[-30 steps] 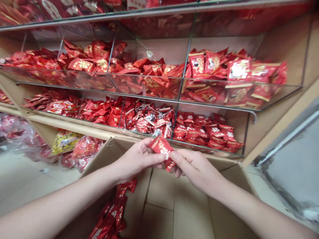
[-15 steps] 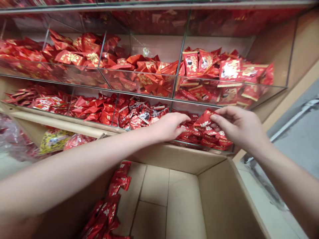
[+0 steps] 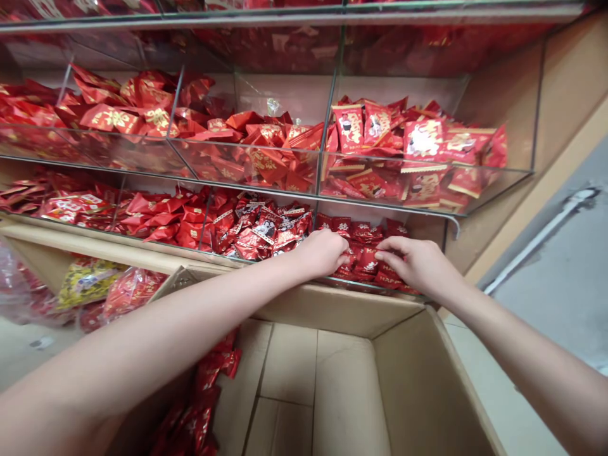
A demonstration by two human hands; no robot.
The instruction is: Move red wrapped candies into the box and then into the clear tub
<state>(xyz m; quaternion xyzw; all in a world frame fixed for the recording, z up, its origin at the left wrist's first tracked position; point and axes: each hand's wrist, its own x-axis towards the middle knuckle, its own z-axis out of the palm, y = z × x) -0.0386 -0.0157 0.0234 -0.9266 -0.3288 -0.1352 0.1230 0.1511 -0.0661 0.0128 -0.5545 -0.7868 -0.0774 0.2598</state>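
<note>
Small red wrapped candy packets (image 3: 361, 231) with pale lettering fill the lower right compartment, in fairly neat rows. My right hand (image 3: 418, 263) reaches in from the right, thumb and fingers pinched on the edge of one red candy packet (image 3: 368, 258) at the front of the pile. At the compartment's left side is my left hand (image 3: 323, 253), its fingers curled and closed down among the packets. Whatever lies between its fingertips is hidden. Both hands are just behind the low clear front panel (image 3: 361, 285).
Below the shelf stands an open cardboard box (image 3: 427, 367) with red packets (image 3: 204, 380) along its left side. Clear-fronted compartments of other red packets (image 3: 285, 152) rise above. Bagged goods (image 3: 90, 282) lie at the left, and a white pipe (image 3: 536, 240) runs along the right.
My right hand has moved left and down, setting its red candy packet onto the front of the pile. My left hand's fingers have closed in. The view has shifted slightly.
</note>
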